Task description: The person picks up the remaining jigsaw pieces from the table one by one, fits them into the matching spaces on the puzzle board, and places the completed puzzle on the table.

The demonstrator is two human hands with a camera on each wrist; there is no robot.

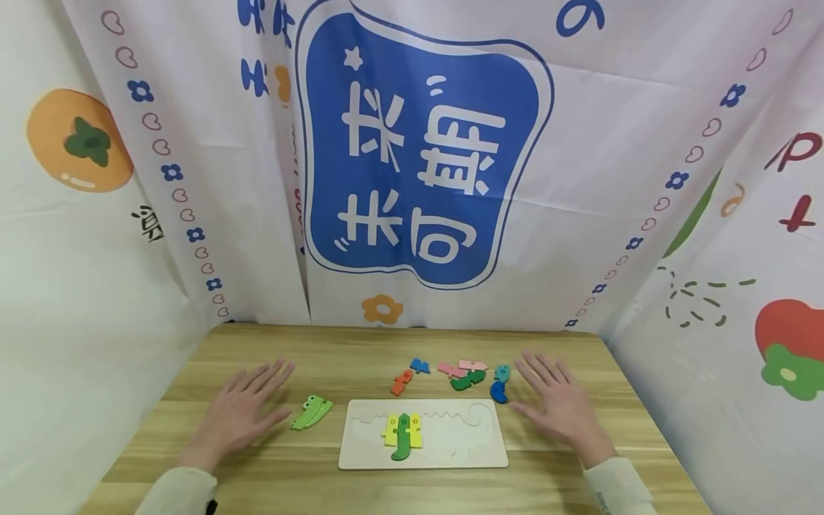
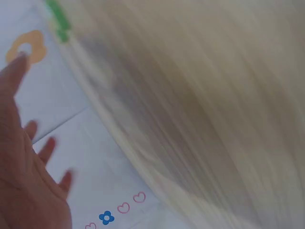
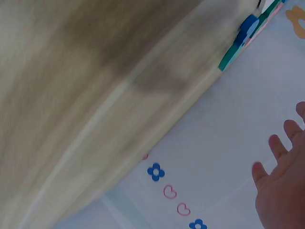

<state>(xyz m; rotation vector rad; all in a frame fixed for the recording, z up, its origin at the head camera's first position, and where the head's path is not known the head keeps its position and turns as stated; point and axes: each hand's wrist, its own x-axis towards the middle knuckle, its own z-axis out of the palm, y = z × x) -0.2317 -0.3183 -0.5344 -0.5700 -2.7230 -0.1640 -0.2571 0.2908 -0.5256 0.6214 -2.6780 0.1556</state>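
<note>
My left hand [image 1: 241, 411] is at the left of the table, its fingers spread and holding nothing. Just right of its thumb lies a light green crocodile-head puzzle piece [image 1: 312, 413]. On the far side, my right hand [image 1: 556, 404] also has spread fingers and holds nothing; it is nearest a teal piece [image 1: 502, 373] and a dark blue piece [image 1: 498, 392]. Between the hands lies a pale wooden puzzle board [image 1: 463, 450]. Yellow pieces [image 1: 415, 433] and a long green piece [image 1: 402, 440] sit on the board. Whether either palm touches the table I cannot tell.
Behind the board lie an orange piece [image 1: 402, 382], a small blue piece [image 1: 420, 365], pink pieces [image 1: 473, 365] and a dark green piece [image 1: 468, 380]. The wood-grain table [image 1: 290, 472] is bounded by printed white cloth [image 1: 528, 300] at the back and sides.
</note>
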